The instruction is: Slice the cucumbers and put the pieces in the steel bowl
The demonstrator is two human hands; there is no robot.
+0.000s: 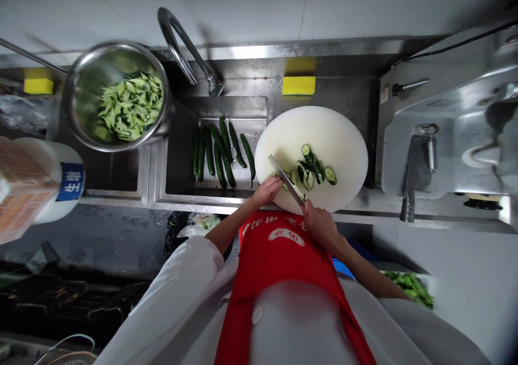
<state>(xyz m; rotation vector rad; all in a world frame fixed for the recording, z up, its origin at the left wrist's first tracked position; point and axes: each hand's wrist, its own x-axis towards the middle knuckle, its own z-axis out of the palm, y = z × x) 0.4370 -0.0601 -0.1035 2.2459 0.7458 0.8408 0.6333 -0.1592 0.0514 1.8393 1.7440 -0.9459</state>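
Note:
On the round white cutting board (272, 133), my right hand (321, 224) grips a kitchen knife (286, 180) by its handle. The blade slants away to the upper left, across the board's near left part. My left hand (267, 190) is beside the blade, fingers bent and closed on a cucumber piece that they mostly hide. Right of the blade lie sliced cucumber pieces (308, 179), with a dark green cucumber chunk (311, 158) just beyond them. A single round slice (331, 176) rests at the pile's right side.
Several whole cucumbers (219, 155) lie in the sink basin (178, 160) under a curved faucet (178, 31). A steel pot (75, 111) of cut cucumber stands at left. A yellow sponge (298, 85) sits behind the board. Metal equipment (408, 111) flanks the right side.

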